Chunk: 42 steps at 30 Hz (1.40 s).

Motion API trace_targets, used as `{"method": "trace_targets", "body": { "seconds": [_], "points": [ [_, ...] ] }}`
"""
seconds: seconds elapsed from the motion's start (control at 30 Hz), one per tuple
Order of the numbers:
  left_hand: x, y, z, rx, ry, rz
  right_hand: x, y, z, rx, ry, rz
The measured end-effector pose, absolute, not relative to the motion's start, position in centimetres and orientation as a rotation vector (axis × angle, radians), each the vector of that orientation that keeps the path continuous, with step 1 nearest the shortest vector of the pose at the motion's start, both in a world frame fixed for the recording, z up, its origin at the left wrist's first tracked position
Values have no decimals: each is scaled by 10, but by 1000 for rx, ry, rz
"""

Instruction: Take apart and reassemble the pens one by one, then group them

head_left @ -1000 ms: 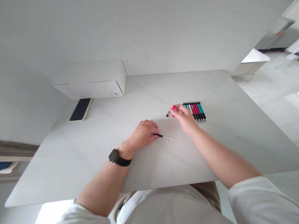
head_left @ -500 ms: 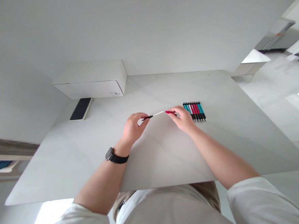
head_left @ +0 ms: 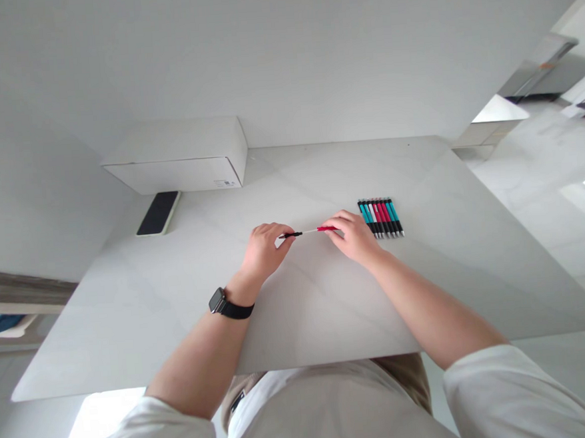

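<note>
Between thumb and fingers, my left hand pinches a black pen part from which a thin white refill points right. My right hand is closed on a red pen barrel, partly hidden by the fingers. The refill's right end meets the left opening of the red barrel and seems to be inside it. Just beyond my right hand lies a row of several pens side by side, teal, white and red with black lower halves.
A white box stands at the back left against the wall. In front of it lies a phone with a dark screen. All rest on a pale marbled table, whose front edge is close to my body.
Both hands have come into line, and the gap between refill and red barrel has closed. The red barrel has shifted slightly left and down. Less of the white refill shows.
</note>
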State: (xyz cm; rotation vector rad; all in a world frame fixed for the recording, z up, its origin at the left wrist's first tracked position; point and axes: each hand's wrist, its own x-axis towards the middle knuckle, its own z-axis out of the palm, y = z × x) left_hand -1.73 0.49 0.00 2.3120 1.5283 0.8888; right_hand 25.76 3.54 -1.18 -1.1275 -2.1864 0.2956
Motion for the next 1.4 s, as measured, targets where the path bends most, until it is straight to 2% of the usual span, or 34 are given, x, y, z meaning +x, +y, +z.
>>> {"method": "trace_targets", "body": {
  "seconds": [0.8, 1.1, 1.4],
  "points": [
    [-7, 0, -1, 2227, 1391, 825, 243, 21, -11, -1046, -2344, 225],
    [-10, 1, 0, 2238, 1325, 833, 240, 22, -14, -997, -2334, 400],
    [-14, 3, -4, 2264, 1457, 865, 243, 23, -9, -1033, -2256, 405]
  ]
}}
